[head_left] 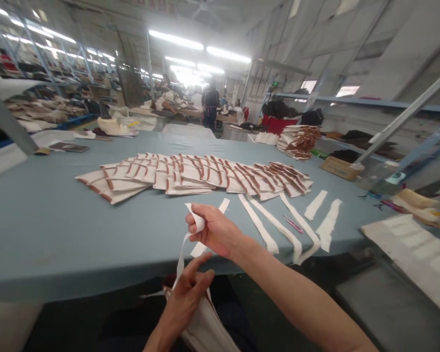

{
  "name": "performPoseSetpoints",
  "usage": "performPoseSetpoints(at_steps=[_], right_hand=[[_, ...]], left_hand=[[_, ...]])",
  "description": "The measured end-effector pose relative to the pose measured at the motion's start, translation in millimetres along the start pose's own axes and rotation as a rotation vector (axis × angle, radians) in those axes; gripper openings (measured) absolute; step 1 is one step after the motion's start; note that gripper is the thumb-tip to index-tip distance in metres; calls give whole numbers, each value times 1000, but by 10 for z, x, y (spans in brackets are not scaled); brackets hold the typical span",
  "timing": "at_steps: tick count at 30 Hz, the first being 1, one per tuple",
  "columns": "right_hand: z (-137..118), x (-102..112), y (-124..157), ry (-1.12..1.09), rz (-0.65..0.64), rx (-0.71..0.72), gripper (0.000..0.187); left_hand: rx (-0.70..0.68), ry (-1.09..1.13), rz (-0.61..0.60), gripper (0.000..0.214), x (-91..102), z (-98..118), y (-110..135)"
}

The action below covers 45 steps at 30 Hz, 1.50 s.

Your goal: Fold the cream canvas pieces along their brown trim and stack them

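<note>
My right hand (212,227) is closed round a white strip (181,261), raised over the table's near edge, with one end curling over the fingers. The strip runs down to a pale fabric piece with brown edging (209,322) over my lap. My left hand (188,293) grips that piece near its top, index finger and thumb extended; its other fingers are mostly hidden. On the table, just behind my right hand, lies another white strip (223,206).
A long overlapping row of brown-edged pale pieces (190,173) spans the blue-grey table (58,220). Several white strips (258,222) and purple thread snips (293,224) lie at right. Beyond are a stacked pile (298,142), a cardboard box (340,168) and a standing person (210,105).
</note>
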State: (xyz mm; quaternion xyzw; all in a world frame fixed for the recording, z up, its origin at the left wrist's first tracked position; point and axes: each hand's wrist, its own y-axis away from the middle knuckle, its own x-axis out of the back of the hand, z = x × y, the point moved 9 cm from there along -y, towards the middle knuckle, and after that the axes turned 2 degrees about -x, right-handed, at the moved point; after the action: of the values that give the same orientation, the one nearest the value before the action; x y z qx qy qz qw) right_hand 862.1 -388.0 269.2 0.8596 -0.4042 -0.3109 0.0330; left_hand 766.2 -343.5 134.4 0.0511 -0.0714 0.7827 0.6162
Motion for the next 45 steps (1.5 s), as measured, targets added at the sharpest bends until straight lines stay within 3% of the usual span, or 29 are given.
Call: performPoseSetpoints(at_steps=[4,8,12,17,22,24,27,30,33,35,39,42,45], right_hand=[[344,-71,148,-87,-47,-46,35],[657,96,273,-161,-11,-98,32],[919,241,375,-195,45,-141,27],[1200,318,442,-154,80,-154,30],[1466,529,554,62,124,-122,41],[1468,679,639,208,163,-87,40],[1256,857,841,399,274,22,25],[950,681,1058,597,255,165,24],[803,143,1197,842,4,345,32],[825,-73,1223,858,-70,398,27],[1059,-122,1109,690,-60,293,2],[1226,-89,992,547,-86,179,9],[1098,56,866,406,13,242,20]], left_hand=[[49,119,131,85,153,2,196],[59,150,309,80,569,-22,516],[49,137,364,70,815,68,793],[27,83,386,49,892,196,976],[39,14,364,51,940,297,1025],[53,-10,322,51,926,357,1023],[73,-26,228,48,828,459,993],[79,-5,114,48,664,559,941],[85,32,9,52,506,635,907],[91,47,-27,56,443,661,909],[116,58,-8,63,433,610,979],[146,50,50,63,512,479,1048],[174,54,206,55,727,307,1062]])
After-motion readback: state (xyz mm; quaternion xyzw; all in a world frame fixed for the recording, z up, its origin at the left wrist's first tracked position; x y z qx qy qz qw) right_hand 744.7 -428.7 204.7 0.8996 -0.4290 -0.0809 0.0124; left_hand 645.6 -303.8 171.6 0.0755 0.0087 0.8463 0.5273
